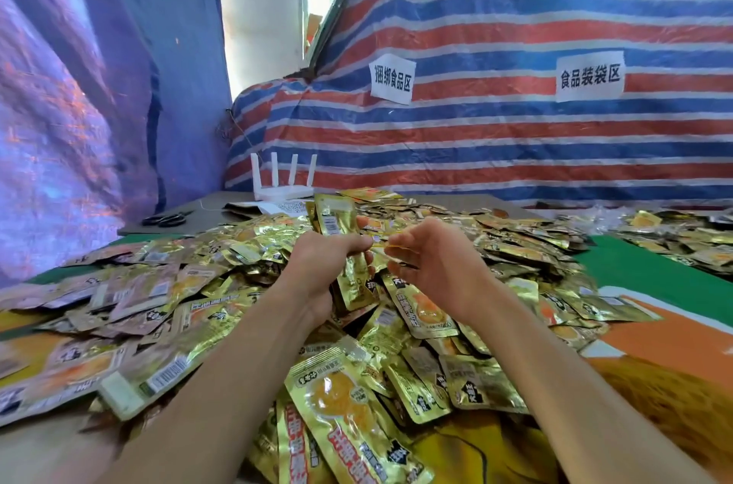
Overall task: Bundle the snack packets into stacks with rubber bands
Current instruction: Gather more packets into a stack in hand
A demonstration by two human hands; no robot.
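A big heap of gold snack packets (416,325) covers the table in front of me. My left hand (321,261) grips an upright stack of gold packets (337,218) around its middle, its barcoded top sticking up above my fingers. Just to the right of the stack, my right hand (432,257) has curled fingers and pinches a thin yellow rubber band (390,242) that stretches toward the stack. How far the band reaches around the stack is hidden by my fingers.
A white router (282,182) with several antennas stands at the back, black scissors (164,220) lie at the back left. A striped tarp (515,106) with two paper signs forms the back wall. More packets (674,233) lie at the far right on green and orange sheets (650,305).
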